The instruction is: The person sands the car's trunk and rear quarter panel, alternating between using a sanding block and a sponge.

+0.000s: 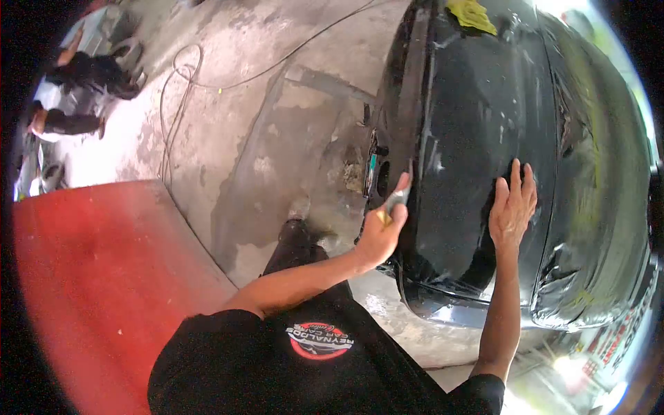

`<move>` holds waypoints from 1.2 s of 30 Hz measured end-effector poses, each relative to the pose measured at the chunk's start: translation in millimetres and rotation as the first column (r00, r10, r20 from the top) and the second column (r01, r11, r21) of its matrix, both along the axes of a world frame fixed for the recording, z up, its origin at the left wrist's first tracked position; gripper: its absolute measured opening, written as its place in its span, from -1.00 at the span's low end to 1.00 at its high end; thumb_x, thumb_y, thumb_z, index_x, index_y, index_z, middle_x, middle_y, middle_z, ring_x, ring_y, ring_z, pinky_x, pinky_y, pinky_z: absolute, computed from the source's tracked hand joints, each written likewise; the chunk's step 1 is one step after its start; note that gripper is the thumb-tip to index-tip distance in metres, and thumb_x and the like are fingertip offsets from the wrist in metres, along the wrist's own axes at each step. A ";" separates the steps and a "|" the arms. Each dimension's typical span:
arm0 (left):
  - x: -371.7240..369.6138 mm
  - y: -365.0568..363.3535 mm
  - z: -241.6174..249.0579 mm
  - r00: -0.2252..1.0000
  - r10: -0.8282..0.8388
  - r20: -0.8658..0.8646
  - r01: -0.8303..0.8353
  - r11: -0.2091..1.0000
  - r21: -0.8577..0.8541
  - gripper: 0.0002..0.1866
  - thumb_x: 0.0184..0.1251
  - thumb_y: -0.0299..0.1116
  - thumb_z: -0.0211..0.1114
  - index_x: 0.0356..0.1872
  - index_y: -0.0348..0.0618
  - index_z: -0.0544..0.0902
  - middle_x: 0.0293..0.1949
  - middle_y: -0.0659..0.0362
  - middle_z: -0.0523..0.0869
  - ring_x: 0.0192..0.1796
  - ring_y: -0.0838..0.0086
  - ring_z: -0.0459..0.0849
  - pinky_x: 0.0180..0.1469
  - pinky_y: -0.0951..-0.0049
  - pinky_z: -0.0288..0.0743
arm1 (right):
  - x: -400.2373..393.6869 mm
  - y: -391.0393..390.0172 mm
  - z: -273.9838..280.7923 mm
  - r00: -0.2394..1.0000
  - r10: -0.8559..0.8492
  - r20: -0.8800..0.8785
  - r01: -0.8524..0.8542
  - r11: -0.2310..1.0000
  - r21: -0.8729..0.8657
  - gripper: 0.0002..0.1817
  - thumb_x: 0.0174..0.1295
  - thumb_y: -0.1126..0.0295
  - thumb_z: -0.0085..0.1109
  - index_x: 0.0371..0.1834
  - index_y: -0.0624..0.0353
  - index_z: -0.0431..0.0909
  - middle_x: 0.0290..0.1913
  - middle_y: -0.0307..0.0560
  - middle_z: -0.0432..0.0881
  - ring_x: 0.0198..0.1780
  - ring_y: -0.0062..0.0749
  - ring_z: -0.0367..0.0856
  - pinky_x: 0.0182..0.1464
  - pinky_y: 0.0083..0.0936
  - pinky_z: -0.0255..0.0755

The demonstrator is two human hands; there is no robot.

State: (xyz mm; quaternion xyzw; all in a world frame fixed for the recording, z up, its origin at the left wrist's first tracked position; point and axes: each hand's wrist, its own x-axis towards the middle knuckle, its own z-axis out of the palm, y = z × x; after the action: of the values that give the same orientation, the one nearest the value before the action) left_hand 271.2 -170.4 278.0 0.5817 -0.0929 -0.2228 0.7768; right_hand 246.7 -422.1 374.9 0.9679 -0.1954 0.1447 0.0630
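Left hand (pixel 380 235) clamped on a small grey piece (pixel 397 199), exact kind not legible, by the left-hand edge of the black car panel (pixel 470 117); right hand (pixel 512 214) lies palm down on that panel, fingers slightly apart, nothing seen in its grasp. Risk 1: grey piece tilted onto a hard corner could probably scratch the finish along the edge. Risk 2: yellow cloth (pixel 472 15), bunched at the panel's far end, might slide off if jolted.
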 end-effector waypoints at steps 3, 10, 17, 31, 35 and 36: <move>81.5 -24.8 11.2 0.998 -0.027 0.057 0.022 0.997 0.078 -0.36 0.70 -0.16 0.03 0.64 -0.19 0.15 0.16 -0.07 0.72 -0.21 0.61 0.47 -0.01 0.52 0.45 | 2.8 1.6 0.3 1.000 -0.010 -0.015 0.010 1.000 0.022 -0.43 0.57 0.11 -0.06 0.56 0.09 0.37 0.56 0.21 0.28 0.53 0.19 0.24 0.54 0.03 0.08; 191.1 -32.4 15.8 0.923 -0.100 0.371 0.033 0.983 0.183 -0.34 0.68 -0.11 0.02 0.62 -0.24 0.15 0.22 -0.22 0.62 0.22 0.07 0.62 0.27 0.22 0.47 | 3.5 1.4 3.6 0.998 0.040 -0.038 -0.039 0.999 0.031 -0.43 0.60 0.10 -0.10 0.56 0.12 0.37 0.54 0.26 0.29 0.51 0.21 0.25 0.54 0.01 0.07; 35.6 5.1 -28.0 0.938 -0.162 0.307 0.172 0.985 -0.005 -0.30 0.71 -0.18 -0.06 0.66 -0.33 -0.06 0.70 -0.10 -0.05 0.73 0.17 -0.13 0.69 0.20 -0.26 | 71.2 3.0 24.2 0.999 0.031 -0.045 -0.029 0.998 0.059 -0.41 0.56 0.07 0.03 0.52 0.16 0.41 0.46 0.27 0.40 0.49 0.14 0.32 0.53 0.00 0.08; 102.3 -12.1 -32.5 0.942 -0.189 0.277 0.233 0.963 -0.135 -0.35 0.64 -0.42 0.02 0.66 -0.17 0.06 0.69 -0.05 0.02 0.71 0.17 -0.08 0.69 0.19 -0.19 | 383.7 -63.7 5.2 0.959 0.259 0.111 -0.216 0.929 -0.301 -0.01 0.28 -0.37 0.20 0.57 0.16 0.30 0.41 0.46 0.42 0.47 0.31 0.36 0.49 0.10 0.16; 114.5 -20.9 -31.5 0.939 -0.126 0.321 0.163 0.983 -0.089 -0.35 0.64 -0.39 -0.02 0.67 -0.13 0.07 0.64 -0.08 0.10 0.68 0.17 0.00 0.64 0.18 -0.06 | 406.5 -76.8 4.5 0.966 0.229 0.122 -0.226 0.973 -0.039 -0.14 0.22 -0.38 0.25 0.29 0.17 0.55 0.15 0.36 0.66 0.21 0.24 0.63 0.24 0.00 0.45; 146.7 -42.5 -25.2 0.941 -0.010 0.339 0.033 0.997 -0.065 -0.38 0.66 -0.33 -0.01 0.65 -0.14 0.12 0.56 -0.14 0.33 0.63 0.15 0.26 0.59 0.15 0.19 | 400.7 -67.2 8.9 0.976 0.188 0.109 -0.197 0.977 0.082 -0.19 0.22 -0.36 0.26 0.20 0.18 0.62 0.07 0.32 0.72 0.13 0.23 0.69 0.16 -0.03 0.52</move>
State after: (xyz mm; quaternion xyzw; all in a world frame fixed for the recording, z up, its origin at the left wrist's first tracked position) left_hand 417.8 -212.8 252.8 0.5829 -0.2389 -0.1247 0.7666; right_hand 647.4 -489.2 383.7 0.9757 -0.1102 0.1892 -0.0062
